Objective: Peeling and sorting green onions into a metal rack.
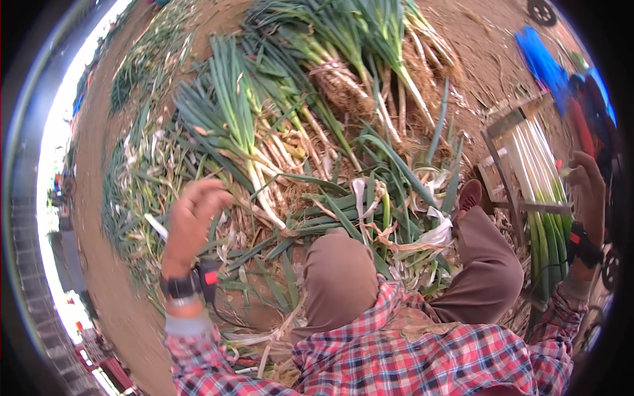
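My left hand (193,214) reaches down onto a bundle of green onions (231,125) lying on the ground, its fingers curled at the pale stalks near the roots; whether it grips one I cannot tell. My right hand (588,191) is raised at the far right over a wooden rack (505,125) that holds several cleaned green onions (545,218) laid side by side. Its fingers are curled, and anything in them is hidden. Both wrists wear dark bands. My knees in brown trousers (343,277) sit between the two hands.
More green onions with soil on their roots (370,79) are piled ahead. Peeled leaves and skins (396,218) litter the ground around my legs. A blue sheet (541,63) and a wheel (541,10) lie at the upper right. Bare soil lies to the left.
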Tool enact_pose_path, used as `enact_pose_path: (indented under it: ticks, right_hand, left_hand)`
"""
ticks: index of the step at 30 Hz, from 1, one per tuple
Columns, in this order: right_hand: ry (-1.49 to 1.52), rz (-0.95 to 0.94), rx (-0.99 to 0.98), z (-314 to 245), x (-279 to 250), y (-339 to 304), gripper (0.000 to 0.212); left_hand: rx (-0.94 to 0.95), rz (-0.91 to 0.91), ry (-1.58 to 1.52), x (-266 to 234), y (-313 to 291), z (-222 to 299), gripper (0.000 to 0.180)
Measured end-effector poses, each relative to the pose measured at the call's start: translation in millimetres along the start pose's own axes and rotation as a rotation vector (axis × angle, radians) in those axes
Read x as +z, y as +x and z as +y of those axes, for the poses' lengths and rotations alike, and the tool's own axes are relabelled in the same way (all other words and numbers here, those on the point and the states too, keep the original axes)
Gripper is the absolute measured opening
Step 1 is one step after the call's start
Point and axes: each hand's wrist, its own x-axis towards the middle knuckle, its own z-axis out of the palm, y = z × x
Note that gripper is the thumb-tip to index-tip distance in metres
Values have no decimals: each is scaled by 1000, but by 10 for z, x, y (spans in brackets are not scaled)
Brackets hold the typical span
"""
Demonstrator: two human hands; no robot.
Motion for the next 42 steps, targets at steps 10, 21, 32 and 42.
enact_pose_path:
  ticks: [10,21,32,42]
  right_hand:
    - [-49,-401,62,-430,1914,756,23]
    - [378,-813,203,-857,5312,957,50]
    - [900,-678,160,-1571,5077,779,52]
    - [448,-463,-187,-1775,3998,-42,49]
  left_hand:
    - [-358,478,171,787,1398,-3588,43]
    - [-97,382,-96,1625,941,-1708,51]
    - [371,-370,-130,1761,387,-1514,52]
    - [237,-108,-948,763,576,-36,33]
